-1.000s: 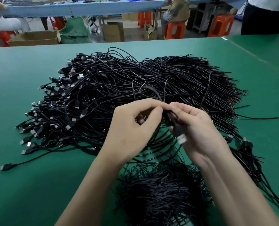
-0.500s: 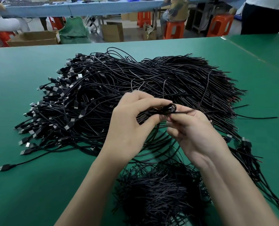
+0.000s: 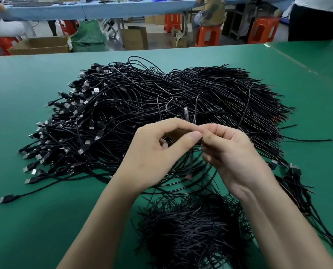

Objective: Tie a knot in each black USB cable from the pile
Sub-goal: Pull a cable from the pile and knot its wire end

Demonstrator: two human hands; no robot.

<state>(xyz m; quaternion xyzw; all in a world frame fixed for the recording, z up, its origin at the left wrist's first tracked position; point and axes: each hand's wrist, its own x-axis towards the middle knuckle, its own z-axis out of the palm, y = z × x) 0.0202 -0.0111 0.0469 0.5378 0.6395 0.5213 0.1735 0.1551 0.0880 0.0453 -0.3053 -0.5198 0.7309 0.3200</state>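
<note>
A big pile of black USB cables [image 3: 161, 105] covers the middle of the green table [image 3: 25, 220], plugs fanned out to the left. Over its near edge my left hand [image 3: 158, 152] and my right hand [image 3: 231, 158] meet fingertip to fingertip and pinch one black USB cable [image 3: 190, 162]. Its plug end [image 3: 186, 113] sticks up just above my fingers, and a short length hangs down between my hands. What the cable does inside the pinch is hidden by my fingers.
A second heap of black cables [image 3: 191, 230] lies close to me between my forearms, and more cables [image 3: 297, 191] trail off on the right. A lone plug [image 3: 6, 199] lies at the left. Beyond the far table edge are cardboard boxes [image 3: 39, 45], orange stools [image 3: 208, 35] and people.
The small loop held between my fingertips half a second ago is no longer visible. The plug that lay against my right palm one second ago now points up above my fingers.
</note>
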